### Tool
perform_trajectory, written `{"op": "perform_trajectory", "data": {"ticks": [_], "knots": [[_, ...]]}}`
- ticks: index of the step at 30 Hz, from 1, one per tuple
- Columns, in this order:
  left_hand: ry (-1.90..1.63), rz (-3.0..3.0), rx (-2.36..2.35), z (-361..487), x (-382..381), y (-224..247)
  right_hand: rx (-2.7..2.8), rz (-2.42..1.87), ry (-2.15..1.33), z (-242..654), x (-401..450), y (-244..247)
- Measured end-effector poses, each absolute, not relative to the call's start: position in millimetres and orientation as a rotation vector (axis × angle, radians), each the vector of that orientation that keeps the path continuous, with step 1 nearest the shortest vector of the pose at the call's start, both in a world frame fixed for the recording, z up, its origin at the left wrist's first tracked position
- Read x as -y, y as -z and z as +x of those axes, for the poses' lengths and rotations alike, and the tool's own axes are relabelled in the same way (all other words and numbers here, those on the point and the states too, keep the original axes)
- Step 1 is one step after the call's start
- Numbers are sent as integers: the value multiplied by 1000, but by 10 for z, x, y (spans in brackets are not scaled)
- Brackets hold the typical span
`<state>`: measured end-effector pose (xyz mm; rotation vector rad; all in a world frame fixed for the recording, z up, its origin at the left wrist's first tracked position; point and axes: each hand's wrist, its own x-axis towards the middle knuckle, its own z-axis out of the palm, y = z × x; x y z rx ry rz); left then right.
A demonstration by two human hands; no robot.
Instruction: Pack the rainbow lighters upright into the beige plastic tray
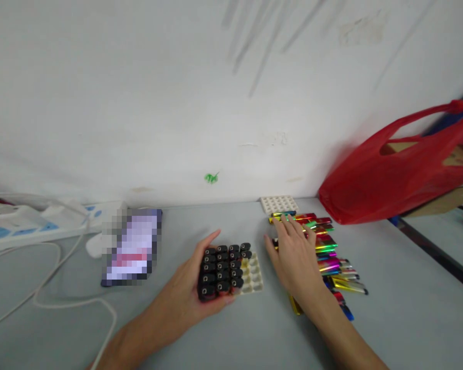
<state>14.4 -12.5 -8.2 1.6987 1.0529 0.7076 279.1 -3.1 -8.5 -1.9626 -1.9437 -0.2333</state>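
Black-capped cylinders (222,272) stand in white tray (256,282), lower centre, left hand (185,288) clasping them. Right hand (297,254), thumb spread from fingers, over shiny tubes (327,246), lower right.

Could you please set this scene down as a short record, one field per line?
Left grip: around the black-topped pieces
Pale tray: pieces standing in it on the left, bare pockets on the right
Right grip: over the pile of shiny coloured pieces; whether it holds one is hidden
By the wall: second pale tray
Left side: phone, power strip, white cable
Right side: red bag
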Motion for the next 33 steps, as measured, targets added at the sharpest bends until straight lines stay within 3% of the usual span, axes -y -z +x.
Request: {"op": "perform_trajectory", "data": {"ticks": [8,22,33], "knots": [[-729,1701,-1055,167,109,102,2088,-1685,16,2734,44,-7],[-720,1722,-1044,165,99,111,2213,-1684,127,2743,34,22],[-726,1728,-1049,162,111,94,1870,-1524,-267,2730,43,-58]]}}
